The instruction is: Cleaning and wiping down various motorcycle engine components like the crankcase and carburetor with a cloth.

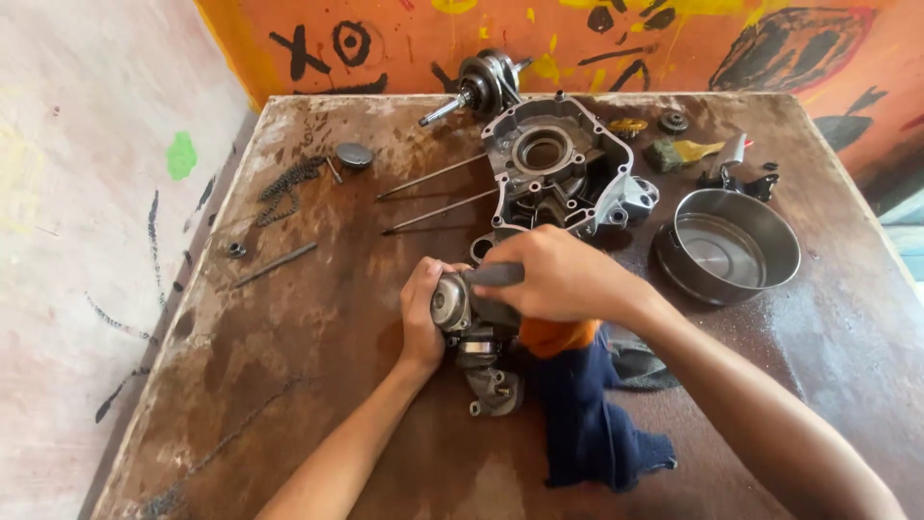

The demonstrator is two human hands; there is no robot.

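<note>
Greasy metal everywhere here, so we'd watch our grip. Nearest us, the dark blue rag (597, 414) hangs off the near side of the engine part (476, 342) at table centre; it could snag or drag the piece. Our left hand (422, 313) wraps its left end, fingers curled tight; our right hand (558, 279) is closed over the dark handle (496, 274) on top. One slip and it knocks the crankcase (553, 169) just beyond, or sends the steel bowl (727, 246) at right and the loose rods (433, 193) farther left rolling off the table (289, 337)
</note>
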